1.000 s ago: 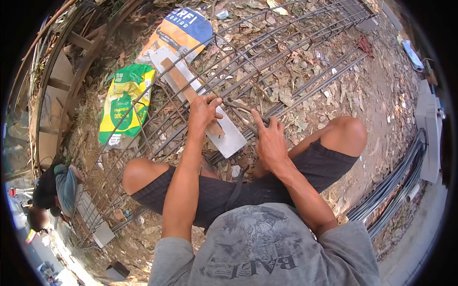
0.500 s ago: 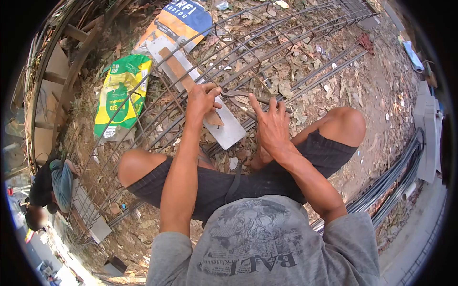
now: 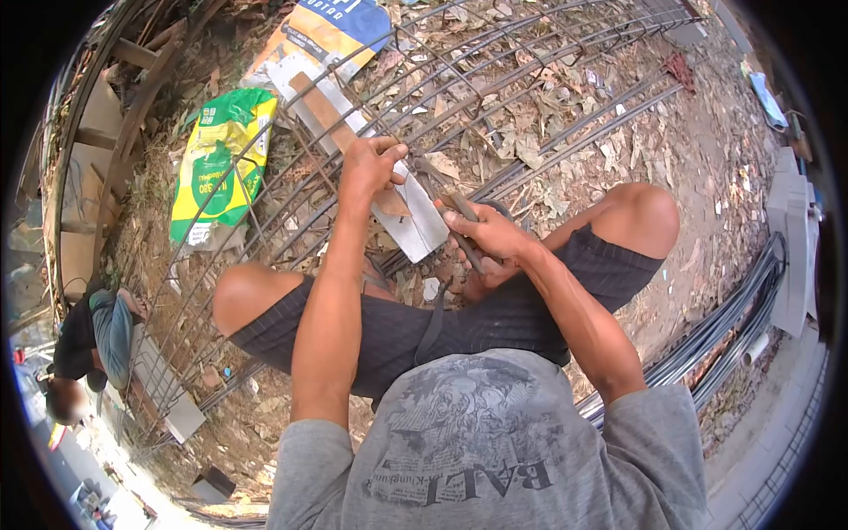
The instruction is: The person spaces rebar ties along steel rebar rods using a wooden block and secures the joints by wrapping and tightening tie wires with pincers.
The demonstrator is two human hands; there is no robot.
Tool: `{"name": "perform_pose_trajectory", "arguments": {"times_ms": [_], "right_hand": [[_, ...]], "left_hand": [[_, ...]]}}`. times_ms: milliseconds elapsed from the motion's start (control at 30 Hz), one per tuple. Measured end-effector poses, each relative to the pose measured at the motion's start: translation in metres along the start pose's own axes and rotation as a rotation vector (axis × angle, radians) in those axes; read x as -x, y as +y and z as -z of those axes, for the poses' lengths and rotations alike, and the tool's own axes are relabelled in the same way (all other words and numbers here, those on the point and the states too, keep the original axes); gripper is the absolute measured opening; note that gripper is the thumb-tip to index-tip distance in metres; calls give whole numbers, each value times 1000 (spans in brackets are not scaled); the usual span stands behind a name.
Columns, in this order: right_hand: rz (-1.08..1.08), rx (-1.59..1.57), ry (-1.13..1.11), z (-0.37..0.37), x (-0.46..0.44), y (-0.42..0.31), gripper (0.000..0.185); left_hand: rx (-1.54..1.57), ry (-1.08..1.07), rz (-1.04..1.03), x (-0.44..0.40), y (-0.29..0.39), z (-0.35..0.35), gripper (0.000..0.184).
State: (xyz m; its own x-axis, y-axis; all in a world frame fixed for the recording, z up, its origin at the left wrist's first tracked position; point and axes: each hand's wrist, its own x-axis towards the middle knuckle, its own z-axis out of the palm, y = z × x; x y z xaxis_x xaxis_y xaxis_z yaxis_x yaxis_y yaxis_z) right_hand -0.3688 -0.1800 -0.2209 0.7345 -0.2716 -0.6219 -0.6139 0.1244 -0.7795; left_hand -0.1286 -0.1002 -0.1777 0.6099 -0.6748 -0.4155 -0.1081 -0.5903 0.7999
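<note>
My left hand (image 3: 369, 170) is closed at a bar of the rebar cage (image 3: 495, 84), above a pale board with a brown strip (image 3: 322, 110) on it. Something small may be between its fingertips, but I cannot make it out. My right hand (image 3: 488, 234) is wrapped round the handles of metal pincers (image 3: 459, 208). The pincers' head points up and left, close to the bar beside my left fingertips. Below both hands lies the lower end of the pale board (image 3: 415, 234).
A green and yellow bag (image 3: 221, 168) and a blue and orange bag (image 3: 340, 31) lie at the upper left. Another person (image 3: 102, 340) crouches at the far left. Bundled rods (image 3: 724, 327) lie at the right; loose rods (image 3: 574, 141) lie beyond my right knee.
My right hand has turned and closed round the pincer handles, where its fingers were spread before. The pincers now angle more steeply. My left hand stays at the bar; the view has shifted slightly.
</note>
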Motion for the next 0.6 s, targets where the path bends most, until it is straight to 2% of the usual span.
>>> {"name": "perform_pose_trajectory", "arguments": {"times_ms": [67, 200, 300, 400, 467, 500, 533, 600], "right_hand": [[-120, -432, -182, 7, 11, -19, 50], [126, -54, 29, 12, 18, -29, 54], [187, 119, 92, 11, 11, -26, 53], [210, 357, 216, -2, 33, -57, 53], [87, -161, -68, -3, 21, -39, 60], [61, -299, -143, -1, 15, -29, 63], [26, -434, -214, -1, 12, -24, 65], [34, -463, -229, 1, 6, -16, 66]], "left_hand": [[4, 3, 6, -1, 1, 1, 44], [-3, 9, 3, -2, -1, 1, 43], [-50, -7, -3, -1, 2, 5, 42], [-48, -32, -3, -4, -1, 6, 43], [-40, -34, -6, -6, -4, 7, 41], [-40, -27, -12, -6, -4, 6, 38], [-41, -19, -21, -6, -1, 6, 36], [-49, 5, 3, -3, 2, 7, 35]]}}
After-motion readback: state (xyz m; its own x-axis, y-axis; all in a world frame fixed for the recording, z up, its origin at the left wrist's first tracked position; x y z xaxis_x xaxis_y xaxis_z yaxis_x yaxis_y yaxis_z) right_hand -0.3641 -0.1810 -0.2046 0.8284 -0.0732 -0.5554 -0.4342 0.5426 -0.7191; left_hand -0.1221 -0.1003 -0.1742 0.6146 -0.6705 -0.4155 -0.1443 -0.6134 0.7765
